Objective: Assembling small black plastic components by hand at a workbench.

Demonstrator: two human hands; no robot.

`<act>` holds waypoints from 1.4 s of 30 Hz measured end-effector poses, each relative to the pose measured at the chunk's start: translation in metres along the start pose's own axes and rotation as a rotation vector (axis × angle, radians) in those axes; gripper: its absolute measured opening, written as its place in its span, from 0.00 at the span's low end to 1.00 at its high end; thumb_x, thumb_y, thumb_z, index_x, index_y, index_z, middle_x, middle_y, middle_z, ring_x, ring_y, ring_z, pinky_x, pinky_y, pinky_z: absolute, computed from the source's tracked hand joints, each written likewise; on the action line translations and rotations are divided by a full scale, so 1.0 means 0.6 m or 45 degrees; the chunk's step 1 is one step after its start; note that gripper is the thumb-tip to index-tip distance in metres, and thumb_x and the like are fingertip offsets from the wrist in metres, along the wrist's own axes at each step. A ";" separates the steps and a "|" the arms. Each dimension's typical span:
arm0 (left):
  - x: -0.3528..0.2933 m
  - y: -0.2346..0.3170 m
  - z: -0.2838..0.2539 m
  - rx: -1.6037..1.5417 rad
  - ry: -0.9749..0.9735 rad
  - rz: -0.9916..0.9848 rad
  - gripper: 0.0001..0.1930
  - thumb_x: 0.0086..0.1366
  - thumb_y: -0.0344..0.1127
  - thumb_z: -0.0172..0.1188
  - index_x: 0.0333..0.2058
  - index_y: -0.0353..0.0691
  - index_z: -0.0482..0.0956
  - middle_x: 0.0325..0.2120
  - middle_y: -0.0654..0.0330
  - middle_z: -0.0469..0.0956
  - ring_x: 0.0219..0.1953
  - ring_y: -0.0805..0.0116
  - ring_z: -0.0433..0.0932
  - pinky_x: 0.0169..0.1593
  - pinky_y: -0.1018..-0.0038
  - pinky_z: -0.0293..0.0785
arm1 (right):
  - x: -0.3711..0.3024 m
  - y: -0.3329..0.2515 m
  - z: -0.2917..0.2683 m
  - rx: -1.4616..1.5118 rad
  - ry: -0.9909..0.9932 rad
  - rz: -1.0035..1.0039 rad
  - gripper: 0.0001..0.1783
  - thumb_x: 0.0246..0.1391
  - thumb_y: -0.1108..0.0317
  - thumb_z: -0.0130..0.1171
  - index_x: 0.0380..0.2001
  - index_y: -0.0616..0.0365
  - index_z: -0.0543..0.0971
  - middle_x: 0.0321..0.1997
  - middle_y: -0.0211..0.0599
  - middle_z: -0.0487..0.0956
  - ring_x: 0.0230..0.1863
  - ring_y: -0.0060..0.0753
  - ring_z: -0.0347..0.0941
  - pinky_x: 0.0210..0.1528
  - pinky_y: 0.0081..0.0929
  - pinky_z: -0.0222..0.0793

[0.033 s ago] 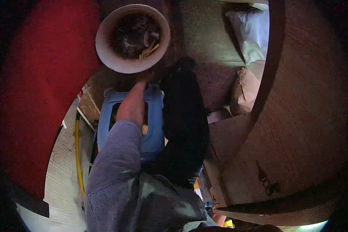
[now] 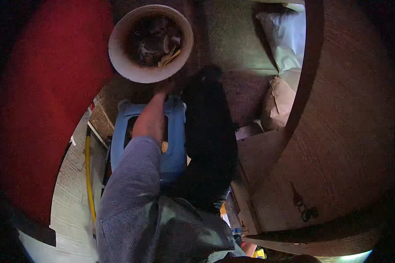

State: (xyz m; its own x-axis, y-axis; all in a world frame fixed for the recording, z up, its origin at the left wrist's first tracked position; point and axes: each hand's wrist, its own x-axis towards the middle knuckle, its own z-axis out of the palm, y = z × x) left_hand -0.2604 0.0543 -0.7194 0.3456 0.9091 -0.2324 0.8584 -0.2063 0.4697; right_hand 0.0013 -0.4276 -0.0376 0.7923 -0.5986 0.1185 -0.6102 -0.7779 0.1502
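Note:
A pale round bucket (image 2: 116,55) stands ahead, holding dark matter and several thin yellowish sticks (image 2: 169,58). My left arm, in a grey-blue sleeve, stretches forward over a blue plastic frame (image 2: 175,144) with an opening in its middle. Just below the bucket's near rim is my left hand (image 2: 166,87), dim and smeared. I cannot make out its fingers or whether it touches the bucket. To its right a nearly black, arm-like shape reaches forward, its far end (image 2: 210,73) lost in shadow. No fingers of my right hand show there.
A large red surface (image 2: 57,87) fills the left, with a yellow hose (image 2: 89,175) beside it. At the right rises a brown wooden panel (image 2: 338,131) with a dark metal latch (image 2: 303,208). Beyond its edge are a tan paper bag (image 2: 278,105) and a white sack (image 2: 285,35).

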 end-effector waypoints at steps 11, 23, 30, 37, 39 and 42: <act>-0.067 0.086 -0.095 0.039 -0.204 -0.249 0.26 0.68 0.58 0.50 0.44 0.42 0.84 0.35 0.44 0.84 0.39 0.42 0.84 0.47 0.51 0.79 | -0.007 0.009 -0.024 -0.108 0.077 -0.009 0.44 0.62 0.33 0.44 0.50 0.70 0.81 0.52 0.59 0.81 0.51 0.56 0.78 0.58 0.56 0.71; -0.100 0.155 -0.280 -0.359 -0.278 -0.419 0.15 0.64 0.44 0.61 0.45 0.42 0.83 0.35 0.43 0.83 0.36 0.48 0.84 0.42 0.57 0.78 | -0.029 0.006 0.001 -0.170 -0.033 -0.043 0.44 0.62 0.33 0.44 0.50 0.71 0.81 0.52 0.59 0.81 0.51 0.56 0.78 0.58 0.56 0.71; -0.130 0.269 -0.426 -1.133 -0.294 -0.539 0.19 0.59 0.28 0.64 0.51 0.37 0.78 0.30 0.58 0.81 0.32 0.71 0.78 0.40 0.71 0.77 | -0.052 0.034 -0.006 -0.181 -0.046 -0.023 0.44 0.62 0.34 0.45 0.49 0.71 0.81 0.53 0.59 0.81 0.51 0.56 0.78 0.58 0.56 0.71; -0.226 0.279 -0.629 -0.921 -0.631 -0.517 0.22 0.63 0.32 0.64 0.56 0.38 0.76 0.46 0.56 0.82 0.48 0.64 0.80 0.53 0.67 0.75 | -0.109 0.137 -0.074 -0.244 -0.037 0.102 0.44 0.62 0.34 0.45 0.49 0.71 0.81 0.53 0.60 0.80 0.51 0.56 0.78 0.58 0.57 0.71; -0.274 0.237 -0.654 -0.511 -0.324 0.029 0.21 0.63 0.28 0.60 0.56 0.35 0.75 0.45 0.47 0.81 0.42 0.55 0.82 0.49 0.64 0.77 | -0.085 0.152 -0.064 0.303 0.029 0.559 0.43 0.59 0.34 0.50 0.48 0.73 0.81 0.54 0.60 0.80 0.51 0.55 0.78 0.57 0.55 0.73; -0.304 0.243 -0.695 -0.501 -0.426 -0.017 0.18 0.65 0.28 0.59 0.54 0.34 0.76 0.44 0.44 0.80 0.46 0.45 0.80 0.51 0.60 0.76 | -0.077 0.171 -0.069 0.374 -0.125 0.490 0.46 0.59 0.32 0.49 0.63 0.63 0.72 0.62 0.50 0.76 0.56 0.54 0.76 0.59 0.54 0.73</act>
State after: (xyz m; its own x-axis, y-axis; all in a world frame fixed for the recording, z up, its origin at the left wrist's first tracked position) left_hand -0.3561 0.0092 -0.2535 0.4931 0.7318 -0.4705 0.6786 0.0150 0.7344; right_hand -0.0980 -0.4721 0.0130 0.5143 -0.8575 0.0157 -0.8436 -0.5091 -0.1709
